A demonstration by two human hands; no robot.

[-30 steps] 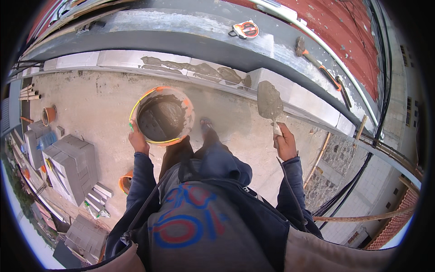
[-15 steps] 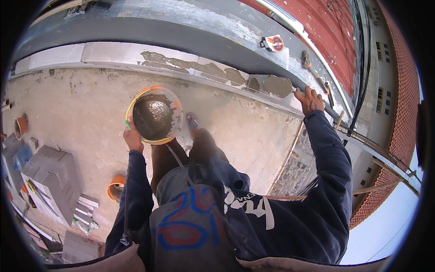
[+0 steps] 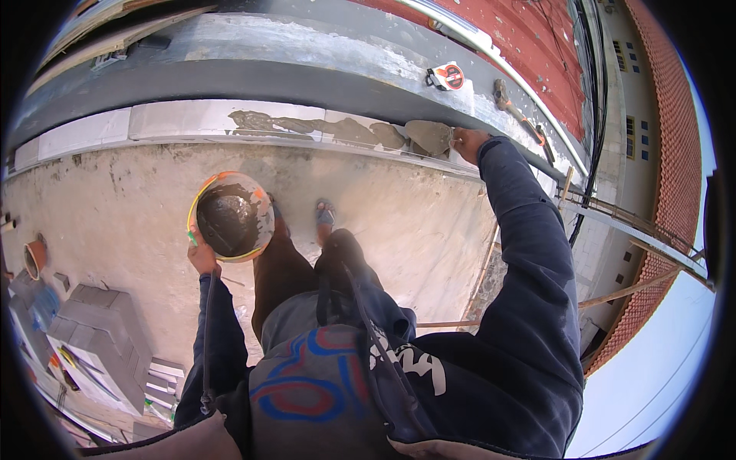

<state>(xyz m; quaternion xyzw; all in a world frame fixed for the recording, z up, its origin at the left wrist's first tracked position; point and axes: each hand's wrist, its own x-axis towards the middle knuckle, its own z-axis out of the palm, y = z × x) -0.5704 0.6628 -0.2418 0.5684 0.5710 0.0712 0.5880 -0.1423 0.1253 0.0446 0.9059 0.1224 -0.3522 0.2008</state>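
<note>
My left hand [image 3: 204, 259] is closed on the bucket [image 3: 263, 201] at its yellow rim and green handle grip, left of my legs. Wet grey mortar [image 3: 224, 222] lies inside the bucket. My right hand [image 3: 468, 144] grips a trowel [image 3: 428, 136], whose blade is smeared with mortar; its handle is hidden in my fist. The trowel is at the top of a low wall of pale blocks [image 3: 176, 121]. Patchy mortar [image 3: 287, 125] spreads along the blocks left of the blade. I cannot tell whether the blade touches them.
Beyond the wall, a ledge [image 3: 253, 34] holds a round-faced tape measure [image 3: 451, 77] and a hammer [image 3: 502, 96]. A white pipe [image 3: 529, 84] borders a red metal roof [image 3: 537, 46]. Stacked grey blocks [image 3: 96, 322] and an orange bucket [image 3: 34, 257] stand at left.
My right hand has drawn the trowel leftward along the wall top. The bucket and my left hand now appear lower and farther left as the view has shifted.
</note>
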